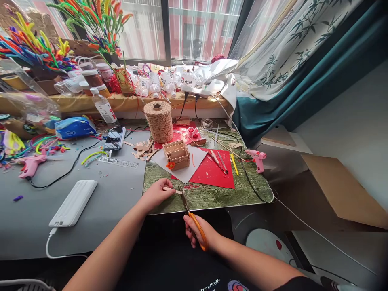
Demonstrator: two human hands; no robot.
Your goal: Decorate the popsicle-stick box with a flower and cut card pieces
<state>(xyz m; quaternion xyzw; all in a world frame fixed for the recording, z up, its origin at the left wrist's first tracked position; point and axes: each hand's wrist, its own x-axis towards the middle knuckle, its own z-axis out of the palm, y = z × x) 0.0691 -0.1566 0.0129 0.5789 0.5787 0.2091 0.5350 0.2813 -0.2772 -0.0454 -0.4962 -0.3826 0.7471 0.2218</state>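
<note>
left hand (pixel 160 191) has got a wooden stick (pixel 178 192) pinched, poking out sideways to its right, free end right by the scissors (pixel 190 214) blades. right hand (pixel 211 233), closer to the body, is curled round the orange handles.

Daylight floods through the window (pixel 145 32), bleaching the plastic bottles (pixel 154 83) and crumpled foil (pixel 216 68), where fine detail seems lost to glare. Shadow deepens beneath the counter (pixel 121 194); the hands (pixel 159 192) and scissors (pixel 198 224) look fairly sharp, while wide-angle distortion stretches the outer edges.
</note>
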